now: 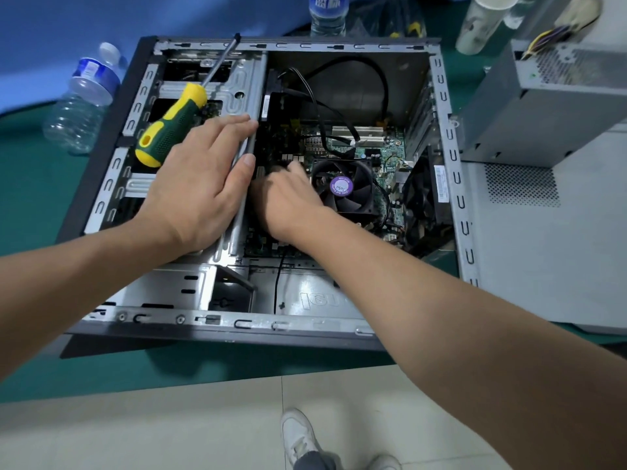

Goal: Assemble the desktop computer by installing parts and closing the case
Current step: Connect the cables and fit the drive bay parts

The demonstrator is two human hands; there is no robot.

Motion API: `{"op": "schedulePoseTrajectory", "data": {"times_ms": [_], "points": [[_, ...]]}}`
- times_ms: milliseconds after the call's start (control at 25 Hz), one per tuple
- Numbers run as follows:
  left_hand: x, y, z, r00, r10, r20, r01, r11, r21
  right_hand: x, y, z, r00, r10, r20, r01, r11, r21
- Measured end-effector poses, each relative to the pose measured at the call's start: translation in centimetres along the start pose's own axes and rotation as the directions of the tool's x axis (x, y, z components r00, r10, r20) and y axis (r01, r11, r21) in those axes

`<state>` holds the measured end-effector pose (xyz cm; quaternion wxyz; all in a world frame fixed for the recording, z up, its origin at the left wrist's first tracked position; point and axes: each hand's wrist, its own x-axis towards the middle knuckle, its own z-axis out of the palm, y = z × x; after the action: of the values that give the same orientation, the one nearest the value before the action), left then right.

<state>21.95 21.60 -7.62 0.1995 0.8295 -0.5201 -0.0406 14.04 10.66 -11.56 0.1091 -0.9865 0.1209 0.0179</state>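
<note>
An open desktop case lies on its side on the green table, its motherboard and a black CPU fan with a purple sticker exposed. My left hand rests flat on the metal drive cage, fingers straight, thumb over the cage's edge. My right hand reaches down into the case just left of the fan; its fingertips are blurred and hidden against the board, so what they touch is unclear. A yellow and green screwdriver lies on the drive cage beside my left hand.
A grey power supply with loose cables sits right of the case, on the removed side panel. Plastic bottles stand at the left and back, a paper cup at the back right. The table's front edge is near me.
</note>
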Motion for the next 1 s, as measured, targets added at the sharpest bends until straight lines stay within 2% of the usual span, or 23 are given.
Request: {"op": "schedulePoseTrajectory", "data": {"times_ms": [80, 160, 360, 480, 640, 800, 1000], "points": [[0.0, 0.1, 0.0, 1.0, -0.002, 0.0, 0.002, 1.0, -0.002, -0.1, -1.1, 0.6, 0.991, -0.127, 0.037, 0.127, 0.992, 0.002], [0.0, 0.1, 0.1, 1.0, -0.001, -0.002, 0.001, 1.0, -0.002, -0.1, -1.4, 0.7, 0.983, -0.167, 0.074, 0.166, 0.986, 0.019], [0.1, 0.1, 0.1, 1.0, -0.006, 0.009, 0.006, 1.0, 0.002, 0.6, 1.3, -0.5, 0.997, 0.074, -0.01, -0.074, 0.996, 0.041], [0.0, 0.2, 0.1, 1.0, -0.015, 0.011, 0.015, 1.0, -0.002, 0.8, 2.1, -0.8, 0.99, 0.138, -0.016, -0.137, 0.99, 0.016], [-0.1, 0.3, 0.0, 1.0, -0.019, 0.012, 0.019, 1.0, 0.002, 0.4, 2.8, -1.2, 0.969, 0.247, -0.016, -0.242, 0.959, 0.146], [-0.2, 0.2, 0.0, 1.0, -0.02, 0.011, 0.02, 1.0, 0.002, 0.3, 1.8, -0.9, 0.988, 0.156, 0.0, -0.155, 0.981, 0.113], [-0.2, 0.2, -0.1, 1.0, -0.002, 0.018, 0.002, 1.0, 0.003, 0.0, 1.6, -0.4, 0.987, 0.163, -0.002, -0.161, 0.98, 0.12]]}}
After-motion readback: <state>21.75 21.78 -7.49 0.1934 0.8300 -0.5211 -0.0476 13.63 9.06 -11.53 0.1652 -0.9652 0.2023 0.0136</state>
